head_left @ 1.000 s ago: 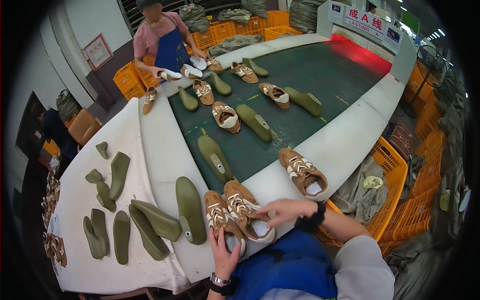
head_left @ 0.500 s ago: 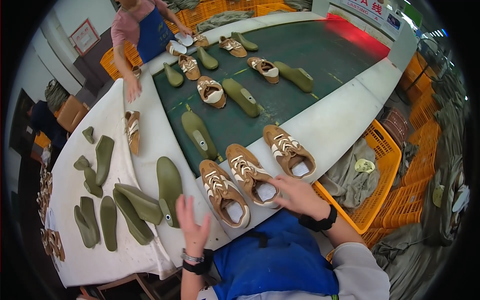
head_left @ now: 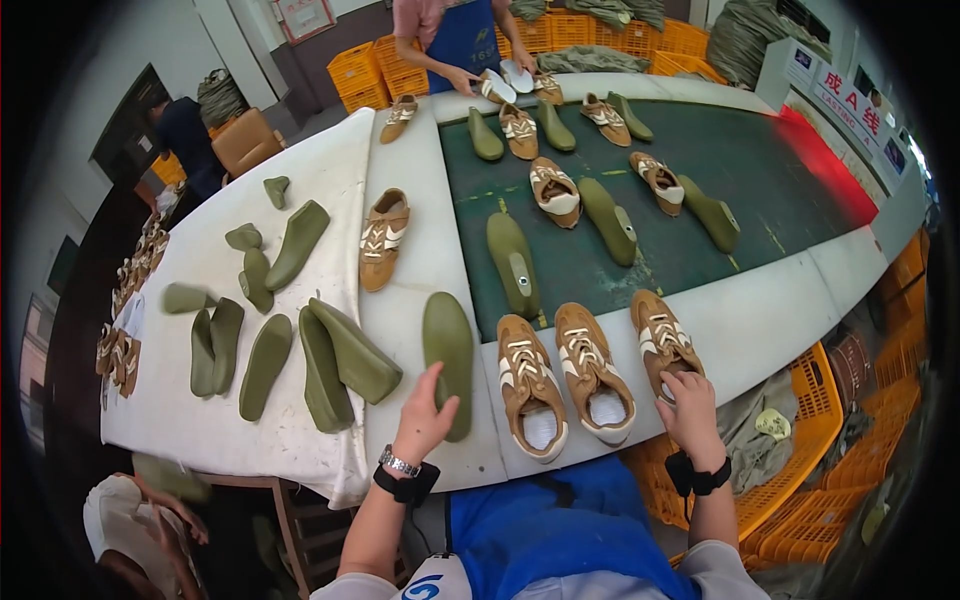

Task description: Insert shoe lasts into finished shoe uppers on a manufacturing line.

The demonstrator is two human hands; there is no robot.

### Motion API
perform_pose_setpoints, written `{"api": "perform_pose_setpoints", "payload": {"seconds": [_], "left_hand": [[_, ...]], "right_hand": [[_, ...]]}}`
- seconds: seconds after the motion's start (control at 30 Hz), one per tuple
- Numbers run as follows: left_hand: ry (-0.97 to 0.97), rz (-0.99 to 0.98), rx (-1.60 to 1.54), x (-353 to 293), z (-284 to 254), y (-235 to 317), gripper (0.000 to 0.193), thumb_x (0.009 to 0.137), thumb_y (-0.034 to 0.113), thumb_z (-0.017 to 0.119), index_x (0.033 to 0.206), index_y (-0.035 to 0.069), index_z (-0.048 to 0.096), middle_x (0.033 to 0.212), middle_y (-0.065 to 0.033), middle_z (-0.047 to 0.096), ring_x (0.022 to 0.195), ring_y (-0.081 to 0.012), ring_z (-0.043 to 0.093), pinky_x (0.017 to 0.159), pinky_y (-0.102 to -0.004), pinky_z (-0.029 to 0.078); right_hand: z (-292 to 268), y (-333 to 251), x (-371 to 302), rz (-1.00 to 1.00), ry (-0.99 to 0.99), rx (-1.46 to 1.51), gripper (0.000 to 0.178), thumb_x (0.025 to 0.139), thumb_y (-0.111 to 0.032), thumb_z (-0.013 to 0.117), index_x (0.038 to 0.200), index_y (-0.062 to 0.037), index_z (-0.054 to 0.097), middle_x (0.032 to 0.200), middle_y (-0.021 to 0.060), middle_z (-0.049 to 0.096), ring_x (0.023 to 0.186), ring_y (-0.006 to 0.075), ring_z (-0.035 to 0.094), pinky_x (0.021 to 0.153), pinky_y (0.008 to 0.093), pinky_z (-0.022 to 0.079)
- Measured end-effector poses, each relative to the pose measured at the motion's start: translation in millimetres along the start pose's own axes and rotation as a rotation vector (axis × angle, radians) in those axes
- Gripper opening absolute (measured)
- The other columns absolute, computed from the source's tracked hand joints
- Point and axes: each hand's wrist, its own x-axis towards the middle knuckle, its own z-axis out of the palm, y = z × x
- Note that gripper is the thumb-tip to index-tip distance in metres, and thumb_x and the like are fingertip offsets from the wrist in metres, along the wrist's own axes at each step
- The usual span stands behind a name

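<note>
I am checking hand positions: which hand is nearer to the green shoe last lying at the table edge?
Left. The left hand rests on the green shoe last itself. The right hand is far to its right, on the heel of a brown shoe.

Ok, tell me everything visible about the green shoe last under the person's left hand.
The green shoe last is a smooth, olive, foot-shaped form, looking like moulded plastic. It lies flat with its long axis running away from the person, on the white table edge beside the dark green belt. The left hand rests its fingers on its near end. A brown laced shoe lies just to its right, apparently apart.
</note>
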Motion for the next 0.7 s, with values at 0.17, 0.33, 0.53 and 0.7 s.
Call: {"api": "perform_pose_setpoints", "payload": {"seconds": [0.17, 0.33, 0.53, 0.7], "left_hand": [[-0.091, -0.074, 0.081, 75.3, -43.4, -24.7, 0.058, 0.082, 0.034, 0.065, 0.13, 0.009, 0.045, 0.098, -0.0198, 0.065, 0.089, -0.0381, 0.062, 0.077, -0.0428, 0.051], [-0.162, -0.222, 0.515, 211.3, -69.5, -99.1, 0.048, 0.081, 0.026, 0.064, 0.121, 0.003, 0.048, 0.103, -0.025, 0.062, 0.093, -0.0392, 0.062, 0.078, -0.0451, 0.051], [0.06, -0.278, 0.786, 244.3, -0.3, -211.1, 0.037, 0.077, 0.014, 0.061, 0.109, 0.001, 0.05, 0.096, -0.0298, 0.059, 0.094, -0.0425, 0.059, 0.084, -0.0496, 0.048], [-0.064, -0.154, 0.758, 242.4, -38.0, -169.2, 0.025, 0.075, 0.005, 0.054, 0.099, 0.002, 0.048, 0.082, -0.0238, 0.062, 0.08, -0.0434, 0.06, 0.074, -0.0507, 0.049]], "right_hand": [[-6.2, -16.2, 16.7, -0.007, 0.106, 0.154, 0.036, 0.076, -0.01, 0.067, 0.111, -0.0046, 0.06, 0.105, 0.0137, 0.06, 0.102, 0.0316, 0.054, 0.097, 0.0463, 0.036], [-21.7, -24.7, 4.2, 0.019, 0.103, 0.156, 0.03, 0.078, -0.008, 0.065, 0.107, -0.0052, 0.06, 0.094, 0.0121, 0.063, 0.092, 0.0308, 0.058, 0.095, 0.0469, 0.039], [-33.1, -18.7, -6.7, 0.038, 0.085, 0.12, 0.031, 0.074, -0.008, 0.067, 0.105, -0.0084, 0.062, 0.086, 0.0101, 0.064, 0.082, 0.0287, 0.059, 0.086, 0.043, 0.045], [-37.4, -11.2, 2.7, 0.027, 0.176, 0.168, 0.026, 0.077, -0.009, 0.066, 0.103, -0.0075, 0.063, 0.077, 0.01, 0.062, 0.073, 0.0298, 0.058, 0.066, 0.0384, 0.048]]}}
